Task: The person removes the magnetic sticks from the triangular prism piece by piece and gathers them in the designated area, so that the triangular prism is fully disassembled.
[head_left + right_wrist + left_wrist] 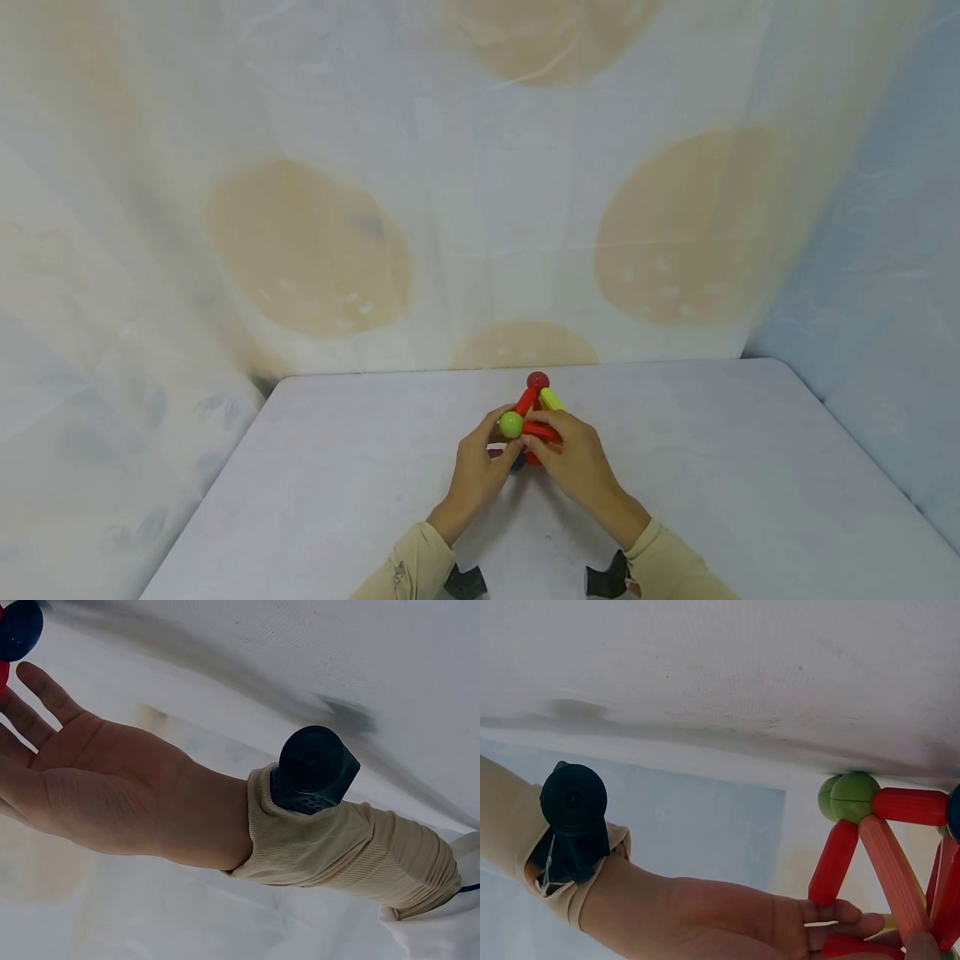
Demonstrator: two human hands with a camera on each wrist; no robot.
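A toy frame of plastic rods and balls (534, 417) stands at the middle of a white table (337, 492). It has a green ball (511, 424), a dark red ball (537, 381) on top, a yellow rod (551, 399) and red rods. My left hand (501, 442) grips it from the left, thumb by the green ball. My right hand (546, 440) curls over a red rod (542, 431). The left wrist view shows the green ball (853, 796), red rods (832, 861) and my right hand (780, 922) under them. The right wrist view shows my left hand (67, 772) beside a blue ball (16, 628).
A pale cloth backdrop with beige circles (307, 250) hangs behind and around the table. The table's far edge (525, 369) lies just behind the toy, and its sides slope off left and right. Black cameras sit on both wrists (463, 581).
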